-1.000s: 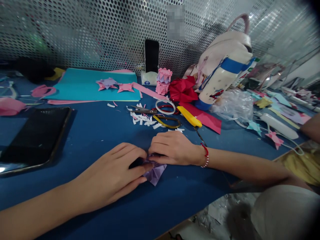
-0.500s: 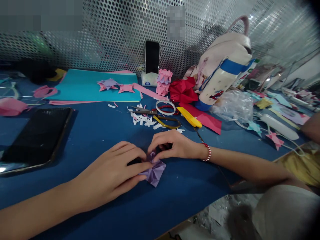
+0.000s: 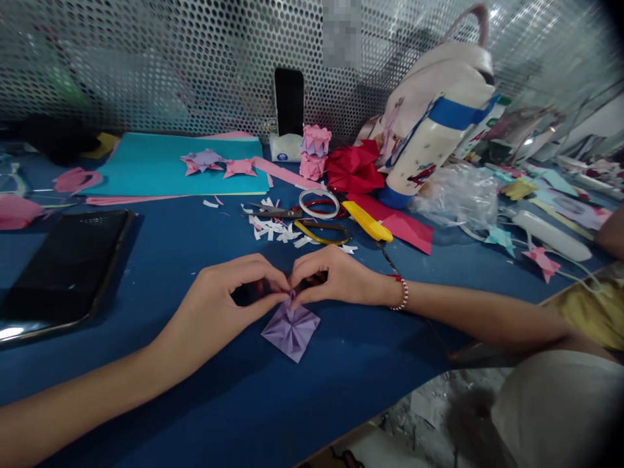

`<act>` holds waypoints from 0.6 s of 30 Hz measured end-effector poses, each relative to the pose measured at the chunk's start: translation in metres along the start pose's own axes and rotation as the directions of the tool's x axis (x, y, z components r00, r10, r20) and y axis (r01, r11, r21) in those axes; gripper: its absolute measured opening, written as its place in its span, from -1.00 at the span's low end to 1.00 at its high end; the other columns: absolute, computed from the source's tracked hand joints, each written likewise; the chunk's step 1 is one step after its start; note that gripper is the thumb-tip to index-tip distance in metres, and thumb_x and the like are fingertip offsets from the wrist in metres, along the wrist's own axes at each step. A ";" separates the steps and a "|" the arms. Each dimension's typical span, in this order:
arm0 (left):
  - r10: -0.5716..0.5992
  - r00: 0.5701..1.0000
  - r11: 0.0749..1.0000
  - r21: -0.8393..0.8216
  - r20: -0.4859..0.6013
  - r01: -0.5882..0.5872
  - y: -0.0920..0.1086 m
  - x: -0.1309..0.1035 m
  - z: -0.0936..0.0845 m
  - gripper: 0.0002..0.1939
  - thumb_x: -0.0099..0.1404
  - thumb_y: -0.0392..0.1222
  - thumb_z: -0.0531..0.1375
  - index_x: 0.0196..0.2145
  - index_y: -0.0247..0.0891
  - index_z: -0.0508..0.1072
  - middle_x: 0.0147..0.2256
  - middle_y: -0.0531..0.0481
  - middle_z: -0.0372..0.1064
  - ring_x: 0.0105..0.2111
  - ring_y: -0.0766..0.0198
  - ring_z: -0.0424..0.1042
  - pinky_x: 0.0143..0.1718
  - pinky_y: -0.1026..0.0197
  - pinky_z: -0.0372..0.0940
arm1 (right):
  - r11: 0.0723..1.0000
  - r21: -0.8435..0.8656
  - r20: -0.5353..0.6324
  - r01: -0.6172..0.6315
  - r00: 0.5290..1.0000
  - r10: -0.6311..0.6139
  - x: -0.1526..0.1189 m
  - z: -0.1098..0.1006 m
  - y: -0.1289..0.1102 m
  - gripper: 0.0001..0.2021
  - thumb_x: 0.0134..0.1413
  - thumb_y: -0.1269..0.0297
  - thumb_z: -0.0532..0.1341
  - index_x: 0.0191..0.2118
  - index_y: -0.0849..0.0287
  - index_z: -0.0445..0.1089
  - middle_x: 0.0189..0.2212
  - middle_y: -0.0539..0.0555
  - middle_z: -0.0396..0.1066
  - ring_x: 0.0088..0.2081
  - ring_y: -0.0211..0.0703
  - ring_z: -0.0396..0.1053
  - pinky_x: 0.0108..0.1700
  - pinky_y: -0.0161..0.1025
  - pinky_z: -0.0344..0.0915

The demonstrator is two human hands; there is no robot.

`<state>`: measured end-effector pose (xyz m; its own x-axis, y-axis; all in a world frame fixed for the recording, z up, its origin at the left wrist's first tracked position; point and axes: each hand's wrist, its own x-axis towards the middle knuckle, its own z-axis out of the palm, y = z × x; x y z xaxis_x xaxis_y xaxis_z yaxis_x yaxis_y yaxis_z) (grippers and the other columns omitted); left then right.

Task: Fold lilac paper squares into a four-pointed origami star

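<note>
A small purple origami paper point(image 3: 292, 330), creased in rays from its centre, lies near the middle of the blue table. My left hand point(image 3: 234, 292) pinches its far corner between thumb and fingers. From the other side, my right hand point(image 3: 336, 276) pinches the same corner, the two sets of fingertips nearly meeting. The corner under the fingertips is partly hidden, while the near part of the sheet shows flat and uncovered. A beaded bracelet point(image 3: 403, 294) is on my right wrist.
Beyond my hands lie scissors point(image 3: 283, 213), white paper scraps point(image 3: 273, 229), a yellow cutter point(image 3: 366, 222) and a red sheet point(image 3: 400, 224). A large phone point(image 3: 68, 266) is at left. Blue paper point(image 3: 160, 166), a red paper flower point(image 3: 355, 168) and a bottle point(image 3: 429, 149) stand farther back.
My left hand has shifted from the paper's left side to its far corner, fingers now pinching beside my right fingertips. More of the purple paper shows. The view has shifted slightly.
</note>
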<state>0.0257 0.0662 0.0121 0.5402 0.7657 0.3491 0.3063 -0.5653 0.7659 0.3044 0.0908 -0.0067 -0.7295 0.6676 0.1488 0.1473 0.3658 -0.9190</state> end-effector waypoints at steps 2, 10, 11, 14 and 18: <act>-0.018 1.000 1.000 -0.008 -0.002 0.018 0.000 0.002 0.000 -0.84 0.56 -0.07 0.45 -0.23 -0.01 0.82 -0.26 0.10 0.74 -0.36 0.30 0.62 -0.29 0.32 0.48 | 1.000 0.002 -0.002 -0.001 1.000 0.001 0.001 0.000 -0.001 -0.46 0.50 -0.31 0.64 -0.19 0.13 0.72 -0.21 0.03 0.68 -0.23 -0.17 0.42 -0.16 -0.21 0.30; -0.042 0.999 0.998 -0.056 0.009 0.042 -0.002 0.003 0.002 -0.88 0.53 -0.07 0.49 -0.18 0.06 0.90 -0.20 0.09 0.77 -0.33 0.31 0.63 -0.23 0.33 0.54 | 0.999 -0.010 0.000 -0.050 0.999 0.050 0.004 0.001 -0.005 -0.32 0.41 -0.48 0.62 -0.26 0.14 0.67 -0.35 -0.06 0.53 -0.30 -0.21 0.32 -0.21 -0.20 0.18; -0.045 0.999 0.997 -0.061 0.011 0.045 -0.002 0.003 0.002 -0.89 0.53 -0.07 0.50 -0.18 0.07 0.90 -0.20 0.09 0.77 -0.31 0.31 0.65 -0.23 0.33 0.54 | 0.999 -0.014 -0.002 -0.052 0.999 0.052 0.004 0.002 -0.005 -0.32 0.40 -0.48 0.62 -0.26 0.14 0.67 -0.35 -0.06 0.52 -0.30 -0.22 0.31 -0.21 -0.20 0.17; -0.059 0.998 0.996 -0.073 0.013 0.060 -0.001 0.003 0.002 -0.90 0.51 -0.07 0.52 -0.20 0.07 0.90 -0.22 0.08 0.77 -0.31 0.30 0.67 -0.25 0.34 0.53 | 0.998 -0.037 -0.014 -0.058 0.998 0.058 0.003 0.003 -0.005 -0.32 0.40 -0.48 0.62 -0.26 0.14 0.66 -0.36 -0.07 0.51 -0.31 -0.23 0.30 -0.22 -0.20 0.14; -0.068 0.998 0.994 -0.088 -0.001 0.068 -0.007 0.000 0.006 -0.86 0.53 -0.02 0.50 -0.22 0.04 0.90 -0.23 0.06 0.76 -0.34 0.29 0.64 -0.28 0.32 0.51 | 0.995 -0.069 -0.031 -0.068 0.997 0.066 0.003 0.004 -0.005 -0.35 0.41 -0.44 0.61 -0.27 0.13 0.64 -0.38 -0.08 0.48 -0.32 -0.23 0.27 -0.22 -0.20 0.12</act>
<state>0.0282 0.0681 0.0039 0.5171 0.8030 0.2965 0.2720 -0.4825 0.8326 0.2988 0.0880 -0.0038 -0.6968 0.7104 0.0989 0.2426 0.3632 -0.8996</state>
